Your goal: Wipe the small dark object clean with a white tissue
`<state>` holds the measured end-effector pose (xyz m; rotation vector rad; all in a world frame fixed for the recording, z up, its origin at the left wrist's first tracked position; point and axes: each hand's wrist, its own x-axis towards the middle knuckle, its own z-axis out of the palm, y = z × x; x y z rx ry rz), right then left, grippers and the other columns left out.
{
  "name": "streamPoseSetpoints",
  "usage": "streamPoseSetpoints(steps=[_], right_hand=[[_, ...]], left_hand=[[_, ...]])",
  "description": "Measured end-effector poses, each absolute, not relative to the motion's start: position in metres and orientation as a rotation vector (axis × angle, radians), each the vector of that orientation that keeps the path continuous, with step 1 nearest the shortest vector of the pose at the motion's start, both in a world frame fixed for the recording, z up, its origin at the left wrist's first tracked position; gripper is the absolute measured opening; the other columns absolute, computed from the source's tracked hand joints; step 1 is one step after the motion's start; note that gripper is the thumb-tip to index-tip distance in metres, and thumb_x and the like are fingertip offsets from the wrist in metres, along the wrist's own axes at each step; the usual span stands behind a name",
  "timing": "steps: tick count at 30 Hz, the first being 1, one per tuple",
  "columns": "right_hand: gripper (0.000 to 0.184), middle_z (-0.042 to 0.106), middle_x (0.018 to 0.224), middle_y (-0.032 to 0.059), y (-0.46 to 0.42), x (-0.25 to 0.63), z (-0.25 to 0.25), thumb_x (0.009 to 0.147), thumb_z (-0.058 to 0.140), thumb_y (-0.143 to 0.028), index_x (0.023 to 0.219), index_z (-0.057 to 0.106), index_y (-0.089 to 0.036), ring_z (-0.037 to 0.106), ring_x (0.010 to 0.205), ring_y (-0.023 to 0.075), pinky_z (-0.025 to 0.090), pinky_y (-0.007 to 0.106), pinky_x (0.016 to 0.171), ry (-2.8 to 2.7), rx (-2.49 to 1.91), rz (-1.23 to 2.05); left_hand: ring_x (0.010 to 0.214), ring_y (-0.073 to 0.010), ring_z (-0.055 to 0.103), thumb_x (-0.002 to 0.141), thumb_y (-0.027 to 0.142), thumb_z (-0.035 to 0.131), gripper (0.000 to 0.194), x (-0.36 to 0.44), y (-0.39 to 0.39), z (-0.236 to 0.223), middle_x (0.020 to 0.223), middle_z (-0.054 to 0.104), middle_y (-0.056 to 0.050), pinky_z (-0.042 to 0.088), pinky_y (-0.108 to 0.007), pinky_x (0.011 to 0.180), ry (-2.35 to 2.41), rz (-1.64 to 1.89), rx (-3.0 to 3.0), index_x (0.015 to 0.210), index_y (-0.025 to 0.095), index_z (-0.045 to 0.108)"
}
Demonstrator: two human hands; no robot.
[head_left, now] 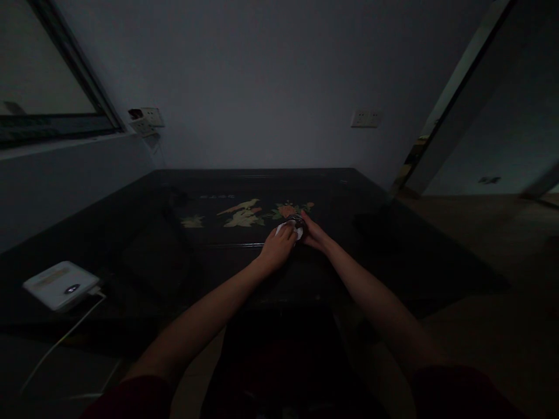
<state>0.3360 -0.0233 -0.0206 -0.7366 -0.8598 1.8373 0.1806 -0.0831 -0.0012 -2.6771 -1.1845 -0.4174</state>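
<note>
Both my arms reach forward over a dark lacquered table (pixel 332 192) painted with a bird and flowers. My left hand (pixel 279 247) is closed over a small white cloth or tissue (pixel 299 233), pressing it down. My right hand (pixel 313 234) is beside it, fingers curled round a small dark shiny object (pixel 297 220) that I cannot make out. The two hands touch each other at the object. The room is very dim.
A white box-like device (pixel 61 283) with a white cable (pixel 65 337) lies at the left near edge. Wall sockets (pixel 365 119) sit on the back wall, and another socket (pixel 146 120) at the left by a window frame. Open floor lies to the right.
</note>
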Motion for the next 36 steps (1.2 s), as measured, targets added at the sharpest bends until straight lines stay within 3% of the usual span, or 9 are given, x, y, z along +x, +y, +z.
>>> streamPoseSetpoints(steps=[5,10,18,23,30,36], right_hand=[[0.038,0.072,0.075,0.0028,-0.024,0.337,-0.018,0.088,0.050,-0.052,0.085,0.067,-0.018,0.065,0.069,0.0154,0.050,0.025,0.067,-0.927,-0.756,1.813],[0.043,0.072,0.077,0.0047,-0.027,0.336,-0.016,0.093,0.040,-0.050,0.087,0.068,-0.018,0.066,0.074,0.0171,0.049,0.029,0.075,-0.953,-0.758,1.790],[0.042,0.071,0.075,0.0042,-0.025,0.338,-0.021,0.089,0.046,-0.054,0.088,0.067,-0.018,0.065,0.069,0.0167,0.050,0.029,0.072,-0.960,-0.769,1.764],[0.043,0.071,0.074,0.0050,-0.025,0.336,-0.020,0.089,0.045,-0.054,0.086,0.068,-0.017,0.065,0.070,0.0165,0.049,0.029,0.076,-0.965,-0.742,1.769],[0.042,0.073,0.078,0.0047,-0.029,0.335,-0.014,0.092,0.043,-0.048,0.083,0.069,-0.017,0.066,0.075,0.0159,0.049,0.029,0.082,-0.913,-0.749,1.779],[0.041,0.072,0.074,0.0038,-0.027,0.336,-0.016,0.090,0.045,-0.052,0.083,0.068,-0.018,0.065,0.071,0.0162,0.050,0.028,0.073,-0.919,-0.778,1.788]], left_hand=[[0.118,-0.0268,0.051,0.088,0.013,0.039,0.038,0.181,-0.083,-0.001,0.130,0.052,-0.016,0.046,-0.042,0.093,-1.230,-0.511,-2.841,0.124,0.015,0.050],[0.115,-0.0224,0.051,0.076,0.003,0.042,0.045,0.180,-0.076,-0.010,0.124,0.056,-0.013,0.041,-0.037,0.100,-1.233,-0.881,-3.155,0.118,0.013,0.053],[0.099,-0.0185,0.056,0.083,0.011,0.040,0.027,0.183,-0.070,-0.014,0.103,0.063,-0.007,0.044,-0.033,0.093,-1.286,-1.299,-3.367,0.104,0.012,0.056],[0.100,-0.0208,0.056,0.080,0.007,0.042,0.025,0.183,-0.075,-0.013,0.108,0.060,-0.012,0.045,-0.037,0.093,-1.220,-0.927,-3.239,0.103,0.012,0.053],[0.115,-0.0234,0.052,0.087,0.013,0.038,0.040,0.181,-0.081,-0.013,0.129,0.050,-0.018,0.045,-0.038,0.097,-1.092,-0.458,-3.002,0.127,0.012,0.041],[0.130,-0.0239,0.041,0.091,0.014,0.033,0.043,0.177,-0.084,-0.004,0.141,0.043,-0.015,0.040,-0.041,0.101,-1.106,-0.256,-2.801,0.133,0.014,0.040]])
